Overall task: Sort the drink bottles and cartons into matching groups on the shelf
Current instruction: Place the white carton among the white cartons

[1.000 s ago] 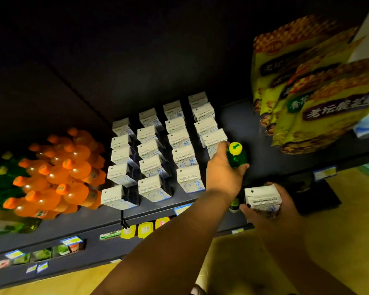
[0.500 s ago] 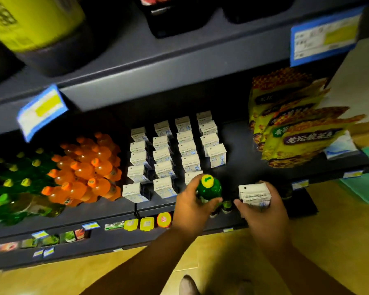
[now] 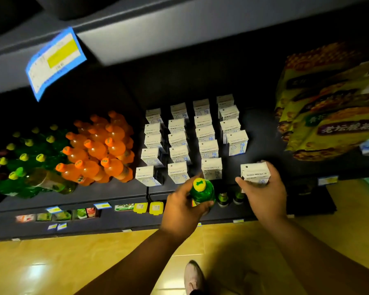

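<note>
A green bottle with a yellow cap [image 3: 201, 189] stands upright in the left hand [image 3: 182, 209], whose fingers and thumb curl round its shoulder. The bottle is at the near edge of the dark shelf [image 3: 107, 193], just in front of the nearest row of cartons.

To its right, the right hand [image 3: 264, 196] grips a white carton with blue print [image 3: 255, 172], fingers wrapped round its sides. This carton sits at the near right corner of the carton group; whether it rests on the shelf or is lifted off it cannot be told.

The block of matching white cartons [image 3: 192, 141] fills the middle of the shelf in four rows running from near to far. Left of them is a cluster of orange bottles [image 3: 100, 147], and further left a cluster of green bottles with yellow caps [image 3: 28, 160], one lying on its side at the front.

On the far right of the shelf stand large yellow snack bags [image 3: 328, 107]. Two small dark bottles [image 3: 223, 199] show on a lower level between the hands. A blue and yellow price label [image 3: 54, 58] hangs from the shelf above. Below is a yellow floor [image 3: 62, 265], with the toe of a pale shoe [image 3: 193, 275].
</note>
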### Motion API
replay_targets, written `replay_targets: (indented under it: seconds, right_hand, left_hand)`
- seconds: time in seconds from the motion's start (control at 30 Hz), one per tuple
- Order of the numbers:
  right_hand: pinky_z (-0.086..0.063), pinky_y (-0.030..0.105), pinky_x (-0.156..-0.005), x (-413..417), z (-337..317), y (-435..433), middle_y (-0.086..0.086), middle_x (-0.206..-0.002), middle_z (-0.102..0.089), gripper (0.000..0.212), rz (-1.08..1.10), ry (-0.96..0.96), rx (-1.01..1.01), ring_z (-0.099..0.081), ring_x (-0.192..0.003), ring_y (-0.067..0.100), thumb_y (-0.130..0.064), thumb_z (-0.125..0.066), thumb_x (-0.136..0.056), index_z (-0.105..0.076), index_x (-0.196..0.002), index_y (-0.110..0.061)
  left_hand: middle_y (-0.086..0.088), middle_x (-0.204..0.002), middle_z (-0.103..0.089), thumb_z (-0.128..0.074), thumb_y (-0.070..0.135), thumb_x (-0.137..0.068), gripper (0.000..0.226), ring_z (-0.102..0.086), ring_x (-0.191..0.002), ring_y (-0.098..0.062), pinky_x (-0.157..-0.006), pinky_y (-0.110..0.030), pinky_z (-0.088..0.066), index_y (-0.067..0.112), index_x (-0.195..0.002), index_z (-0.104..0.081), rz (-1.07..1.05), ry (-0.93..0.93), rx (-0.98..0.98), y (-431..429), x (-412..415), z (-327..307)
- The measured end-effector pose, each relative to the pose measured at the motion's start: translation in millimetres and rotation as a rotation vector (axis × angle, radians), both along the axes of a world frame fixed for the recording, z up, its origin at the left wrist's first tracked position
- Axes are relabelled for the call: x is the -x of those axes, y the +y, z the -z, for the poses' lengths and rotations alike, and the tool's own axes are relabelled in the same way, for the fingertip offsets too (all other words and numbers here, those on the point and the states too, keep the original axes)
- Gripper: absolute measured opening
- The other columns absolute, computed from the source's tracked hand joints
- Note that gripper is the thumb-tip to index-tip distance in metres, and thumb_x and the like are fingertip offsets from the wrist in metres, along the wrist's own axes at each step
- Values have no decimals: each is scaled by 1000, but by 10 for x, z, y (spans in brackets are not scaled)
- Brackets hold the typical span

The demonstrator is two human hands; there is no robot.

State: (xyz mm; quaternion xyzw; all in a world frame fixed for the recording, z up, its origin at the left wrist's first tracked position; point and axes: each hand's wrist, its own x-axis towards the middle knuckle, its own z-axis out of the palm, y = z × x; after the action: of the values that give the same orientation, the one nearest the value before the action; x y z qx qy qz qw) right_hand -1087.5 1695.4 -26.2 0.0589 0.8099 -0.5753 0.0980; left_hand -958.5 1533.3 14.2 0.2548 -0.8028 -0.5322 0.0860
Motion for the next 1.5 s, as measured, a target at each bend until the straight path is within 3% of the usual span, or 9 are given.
replay_targets:
  seconds: [0.23, 0.6, 0.93, 1.1, 1.17, 1.27, 1.33, 1.43, 1.5]
  right_hand:
    - [-53, 32, -90, 368, 372, -310, -3, -112, -71, 68, 6, 34, -46, -66, -102, 15, -24, -91, -66, -58, -125, -27]
    - [-43, 26, -91, 555, 587, -488, 2, -120, -68, 70, -10, 49, -83, -62, -110, 17, -22, -89, -69, -55, -130, -21]
    - [-31, 41, -117, 368, 648, -79, 1, -157, -35, 115, -141, 43, -114, -35, -144, 21, -22, -92, -65, -18, -153, -28]
    - [-34, 48, -116, 41, 200, 260, 5, -153, -41, 104, -139, 16, -105, -42, -139, 26, -12, -89, -67, -29, -149, -31]
    - [-34, 36, -116, -206, -56, 313, 6, -146, -49, 94, -157, 26, -76, -48, -134, 21, -7, -90, -64, -42, -139, -36]
    - [-34, -4, -92, -607, -428, 226, -12, -129, -62, 91, -351, -67, 29, -53, -109, -18, -6, -93, -58, -46, -126, -45]
    - [-40, -4, -77, -818, -673, 80, -14, -124, -62, 96, -493, -188, 94, -53, -97, -28, 0, -93, -54, -47, -133, -29]
    - [-44, 0, -74, -1067, -935, -173, -14, -120, -59, 93, -660, -147, 115, -60, -106, -2, -13, -93, -58, -38, -128, -39]
    - [-41, -1, -65, -1133, -1078, -291, -14, -107, -58, 58, -699, -74, 3, -60, -104, 14, -8, -75, -81, -44, -123, -32]
  left_hand:
    - [17, -119, -71, -86, 3, -74, 73, -66, -114, 0, -98, -15, -50, 33, -135, -58, 70, -42, 8, -249, -80, 184]
    - [15, -120, -70, -86, 16, -77, 65, -67, -112, -5, -85, -31, -62, 30, -135, -60, 75, -105, 87, -524, -89, 378]
    - [14, -113, -73, -87, 14, -76, 59, -68, -107, -2, -91, -17, -54, 27, -129, -64, 69, -66, 94, -629, -67, 222]
    - [6, -105, -76, -86, 7, -76, 54, -72, -96, -12, -77, -20, -59, 27, -122, -66, -11, -62, -6, -540, -167, -189]
    - [8, -103, -76, -86, 5, -75, 54, -72, -90, -11, -76, -24, -60, 32, -117, -67, -22, -44, -35, -428, -223, -456]
    - [12, -106, -75, -87, 3, -72, 57, -71, -99, -7, -87, -25, -58, 36, -115, -67, -44, -44, -74, -200, -340, -830]
    - [8, -110, -75, -88, 4, -70, 60, -70, -106, -12, -92, -29, -57, 33, -118, -68, -50, -45, -102, -29, -438, -1028]
    - [4, -111, -76, -89, 3, -66, 61, -70, -108, -15, -92, -32, -58, 33, -116, -71, -27, -62, -130, 158, -582, -1268]
    - [2, -113, -76, -91, 6, -63, 62, -70, -111, -16, -94, -35, -58, 32, -116, -73, 0, -85, -139, 194, -683, -1366]
